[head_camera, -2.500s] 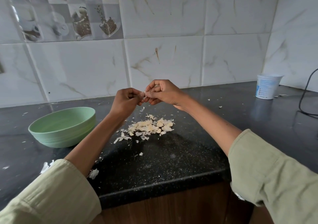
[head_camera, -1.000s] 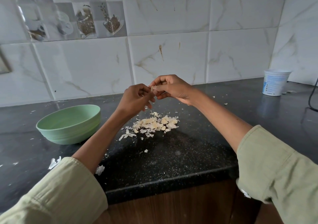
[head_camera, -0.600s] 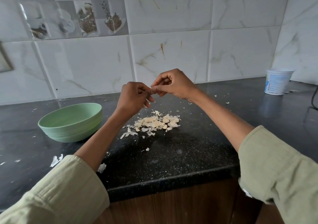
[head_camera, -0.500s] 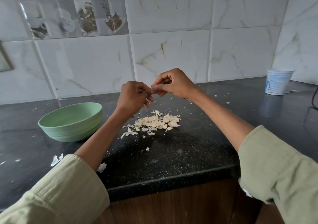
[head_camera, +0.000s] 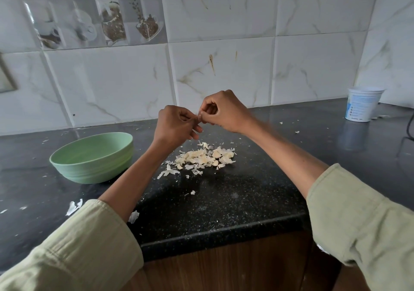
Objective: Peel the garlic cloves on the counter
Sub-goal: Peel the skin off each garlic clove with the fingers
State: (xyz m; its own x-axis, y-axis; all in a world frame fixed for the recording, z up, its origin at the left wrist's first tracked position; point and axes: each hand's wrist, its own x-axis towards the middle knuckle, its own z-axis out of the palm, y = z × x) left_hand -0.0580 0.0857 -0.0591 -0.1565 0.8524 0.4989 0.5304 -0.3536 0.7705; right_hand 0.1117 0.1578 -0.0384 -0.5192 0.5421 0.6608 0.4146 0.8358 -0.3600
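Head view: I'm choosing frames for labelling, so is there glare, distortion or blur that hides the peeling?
Head view: wide-angle bending curves the wall tiles; soft daylight gives a dull sheen on the counter behind the hands; left hand and right hand are sharp, but the clove pinched between them is nearly hidden.

The black speckled counter point(head_camera: 224, 205) bears a green bowl point(head_camera: 94, 156), garlic pile point(head_camera: 205, 157), and white tub point(head_camera: 363, 103).

Pale garlic cloves point(head_camera: 205, 157) – heaped, amid papery skins
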